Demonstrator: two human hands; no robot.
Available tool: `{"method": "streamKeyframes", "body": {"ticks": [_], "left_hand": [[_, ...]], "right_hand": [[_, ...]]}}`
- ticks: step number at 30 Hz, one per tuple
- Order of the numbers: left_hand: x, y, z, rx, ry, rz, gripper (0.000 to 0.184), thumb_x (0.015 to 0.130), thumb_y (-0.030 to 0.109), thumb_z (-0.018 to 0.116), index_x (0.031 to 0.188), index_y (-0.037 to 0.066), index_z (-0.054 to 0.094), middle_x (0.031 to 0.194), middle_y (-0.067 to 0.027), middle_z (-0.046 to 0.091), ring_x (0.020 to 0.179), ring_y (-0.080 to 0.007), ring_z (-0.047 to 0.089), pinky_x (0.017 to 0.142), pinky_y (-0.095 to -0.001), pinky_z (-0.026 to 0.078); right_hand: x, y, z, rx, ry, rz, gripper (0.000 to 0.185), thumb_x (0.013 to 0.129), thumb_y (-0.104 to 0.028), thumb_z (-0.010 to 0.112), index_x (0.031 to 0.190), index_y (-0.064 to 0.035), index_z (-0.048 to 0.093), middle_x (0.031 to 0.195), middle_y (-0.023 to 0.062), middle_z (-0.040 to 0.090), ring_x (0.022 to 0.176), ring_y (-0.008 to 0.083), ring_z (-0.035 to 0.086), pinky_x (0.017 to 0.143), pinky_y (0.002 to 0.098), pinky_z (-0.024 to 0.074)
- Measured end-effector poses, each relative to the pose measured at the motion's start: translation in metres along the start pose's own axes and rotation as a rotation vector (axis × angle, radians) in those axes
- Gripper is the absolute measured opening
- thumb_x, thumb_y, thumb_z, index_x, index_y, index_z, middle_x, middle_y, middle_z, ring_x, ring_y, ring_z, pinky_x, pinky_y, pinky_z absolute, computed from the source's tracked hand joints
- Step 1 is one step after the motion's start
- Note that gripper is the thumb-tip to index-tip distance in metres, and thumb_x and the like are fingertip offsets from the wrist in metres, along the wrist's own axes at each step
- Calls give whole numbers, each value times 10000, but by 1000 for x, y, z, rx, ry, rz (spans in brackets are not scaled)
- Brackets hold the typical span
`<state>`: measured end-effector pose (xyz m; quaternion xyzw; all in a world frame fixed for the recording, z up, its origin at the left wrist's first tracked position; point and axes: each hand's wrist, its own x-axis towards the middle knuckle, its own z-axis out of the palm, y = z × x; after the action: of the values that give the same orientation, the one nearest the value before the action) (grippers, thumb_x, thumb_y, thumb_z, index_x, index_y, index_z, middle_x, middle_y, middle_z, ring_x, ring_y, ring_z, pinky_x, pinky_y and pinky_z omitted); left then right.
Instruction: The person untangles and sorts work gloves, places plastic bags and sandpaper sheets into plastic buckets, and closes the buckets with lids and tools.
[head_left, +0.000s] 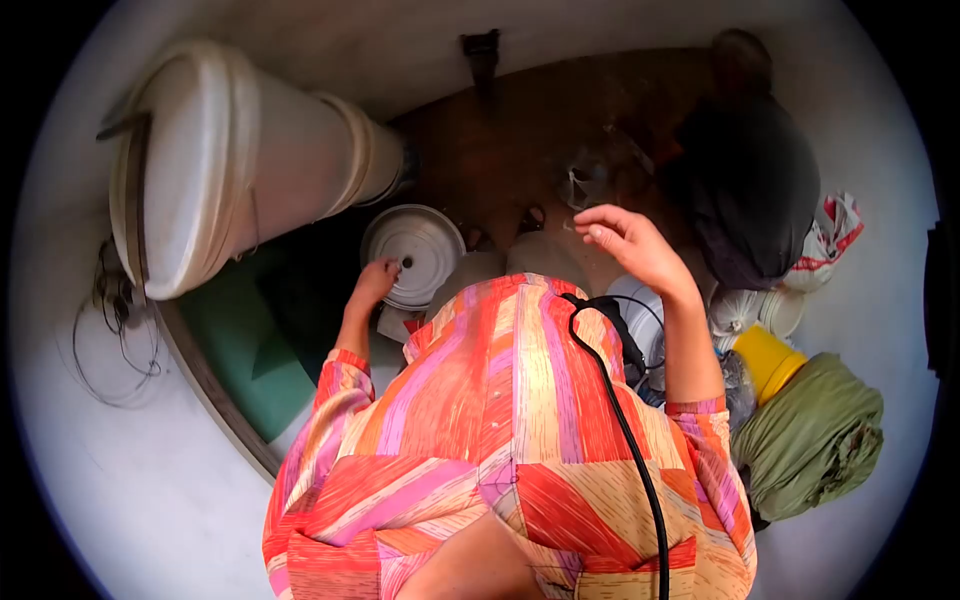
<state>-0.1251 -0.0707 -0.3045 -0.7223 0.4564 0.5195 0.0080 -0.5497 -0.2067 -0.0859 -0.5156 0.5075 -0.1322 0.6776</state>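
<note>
My left hand (376, 281) is at the lower left edge of a round white lid (425, 235) with a small dark hole near its middle. The fingers are curled over the lid's rim, the thumb side facing the hole. My right hand (636, 248) is raised in front of me on the right, with fingers stretched forward and nothing visible in them. Below its wrist, a white rounded container (640, 318) is partly hidden behind my sleeve and a black cable.
A large whitish drum (290, 150) stands on the left beside a green panel (225, 330). On the right are a black bag (765, 180), a yellow bucket (765, 362), a green cloth bundle (815, 435) and plastic bags (832, 240). Loose wires (118, 320) hang at far left.
</note>
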Motion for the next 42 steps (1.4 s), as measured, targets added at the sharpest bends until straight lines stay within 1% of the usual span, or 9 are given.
{"method": "streamKeyframes", "body": {"ticks": [3, 9, 11, 14, 18, 20, 27, 33, 42], "left_hand": [[50, 10, -11, 67, -10, 48, 357, 837, 252, 525, 1099, 16, 576, 856, -164, 649, 767, -280, 630, 719, -359, 475], [67, 117, 41, -80, -31, 189, 306, 838, 212, 535, 1086, 38, 575, 836, -143, 650, 742, -258, 629, 693, -357, 478], [49, 151, 57, -35, -121, 83, 307, 840, 214, 535, 1088, 37, 576, 885, -155, 646, 779, -266, 631, 706, -357, 479], [43, 156, 79, 292, -67, 290, 312, 844, 211, 535, 1093, 27, 571, 926, -165, 639, 785, -238, 634, 710, -341, 482], [51, 175, 75, 197, -91, 268, 316, 847, 215, 535, 1098, 26, 570, 965, -180, 631, 822, -256, 632, 749, -347, 479], [62, 188, 66, -84, -185, 108, 317, 845, 211, 535, 1102, 30, 573, 984, -171, 632, 892, -296, 616, 799, -363, 466], [130, 217, 44, 235, -210, 287, 315, 821, 239, 551, 1062, 42, 597, 1003, -182, 621, 944, -333, 590, 828, -378, 452], [181, 279, 48, 342, -432, 444, 313, 811, 248, 552, 1041, 42, 602, 1000, -185, 617, 970, -330, 578, 841, -381, 444], [257, 283, 35, 374, -522, 402, 362, 787, 284, 552, 1052, 43, 611, 952, -197, 629, 939, -333, 591, 818, -374, 456]], "right_hand": [[5, 17, 13, 13, 78, 127, 246, 906, -142, 506, 1090, 12, 559, 999, 59, 602, 914, 115, 559, 806, 250, 455], [-38, 68, -51, 117, 134, 161, 250, 906, -141, 503, 1102, 5, 554, 1001, 53, 604, 895, 111, 559, 797, 255, 456], [-46, 71, -67, 100, 141, 170, 250, 904, -132, 501, 1107, 6, 552, 1010, 60, 607, 892, 113, 562, 792, 254, 457], [-45, 79, -79, 79, 167, 143, 257, 901, -129, 501, 1116, 5, 546, 1025, 74, 612, 887, 119, 566, 781, 251, 453], [-56, 86, -85, 183, 246, 168, 263, 906, -148, 498, 1123, -7, 545, 1027, 76, 613, 896, 121, 564, 777, 245, 446], [-59, 97, -84, 200, 253, 172, 260, 908, -149, 497, 1121, -8, 546, 1028, 74, 613, 901, 121, 563, 780, 245, 444], [-60, 104, -67, 374, 371, 271, 272, 919, -146, 479, 1157, -21, 521, 1085, 76, 589, 940, 124, 557, 810, 250, 438], [-40, 106, -51, 531, 608, 415, 274, 920, -135, 459, 1164, -26, 521, 1084, 78, 590, 940, 127, 557, 801, 244, 441], [6, 80, -28, 453, 609, 339, 258, 917, -119, 469, 1145, -14, 532, 1063, 77, 600, 906, 126, 567, 783, 244, 450]]}}
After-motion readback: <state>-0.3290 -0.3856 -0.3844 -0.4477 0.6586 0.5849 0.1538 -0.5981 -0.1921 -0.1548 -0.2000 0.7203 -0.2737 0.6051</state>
